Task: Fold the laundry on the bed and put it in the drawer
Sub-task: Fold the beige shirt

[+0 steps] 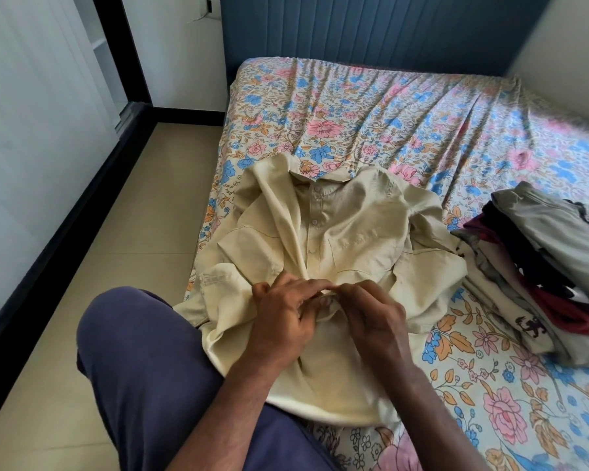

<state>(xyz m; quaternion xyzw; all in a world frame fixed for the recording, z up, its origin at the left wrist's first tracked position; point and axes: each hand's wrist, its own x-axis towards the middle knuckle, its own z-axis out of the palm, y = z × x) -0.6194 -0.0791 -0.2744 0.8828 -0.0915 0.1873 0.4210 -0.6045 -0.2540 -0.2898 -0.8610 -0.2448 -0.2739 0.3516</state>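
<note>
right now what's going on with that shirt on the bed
A person sits at the edge of the bed with a cream button-up shirt spread face up in front of them. The left hand and right hand meet at the placket low on the shirt, pinching the fabric, apparently doing up a button. A pile of clothes lies to the right.

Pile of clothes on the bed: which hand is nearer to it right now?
Right. The right hand pinches the cream shirt at its button strip, on the side towards the pile of clothes. The left hand grips the shirt beside it, farther away.
</note>
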